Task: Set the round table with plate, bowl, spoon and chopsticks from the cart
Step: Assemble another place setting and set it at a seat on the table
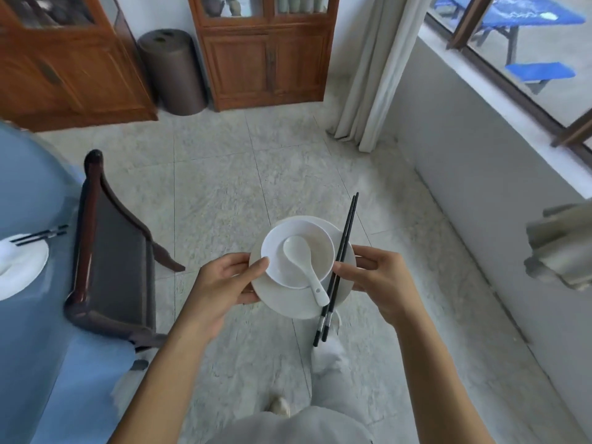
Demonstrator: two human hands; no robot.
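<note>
I carry a white plate (282, 302) over the floor, held at both sides. A white bowl (315, 243) sits on it, and a white spoon (301, 264) lies in the bowl with its handle over the near rim. A pair of black chopsticks (344, 248) lies across the plate's right side, pinned under the thumb of my right hand (374, 277). My left hand (227, 280) grips the plate's left edge, thumb against the bowl. The round table (28, 193) with a blue cloth is at the left.
A dark wooden chair (109, 254) stands against the table. On the table lie a white plate (22, 267) and black chopsticks (41, 234). Wooden cabinets (266, 62) and a brown cylinder (173, 72) line the far wall. A low wall with windows runs along the right.
</note>
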